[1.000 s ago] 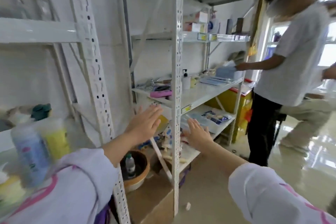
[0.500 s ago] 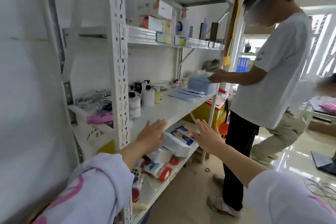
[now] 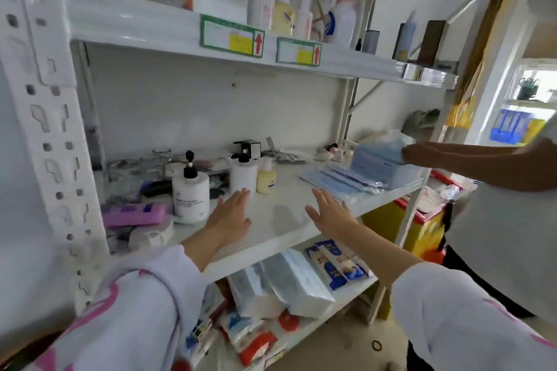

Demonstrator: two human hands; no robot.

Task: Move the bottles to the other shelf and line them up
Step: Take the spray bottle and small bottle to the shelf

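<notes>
Hovering with straight fingers, left hand (image 3: 230, 214) and right hand (image 3: 330, 211) flank unreadably labelled pump bottle (image 3: 190, 192).

White painted metal shelving, its perforated upright (image 3: 57, 141) smooth with a slight sheen. The middle shelf (image 3: 280, 211) has a glossy white surface that reflects light. Two white plastic pump bottles (image 3: 190, 193) look matt, with shiny black plastic pumps; beside them stands a small yellow plastic bottle (image 3: 266, 179). Paper labels (image 3: 232, 36) with green borders stick to the upper shelf edge. Below lie tissue packs (image 3: 289, 286) in crinkled, glossy clear plastic wrap. Soft pale cloth sleeves (image 3: 141, 310) with pink print.
</notes>
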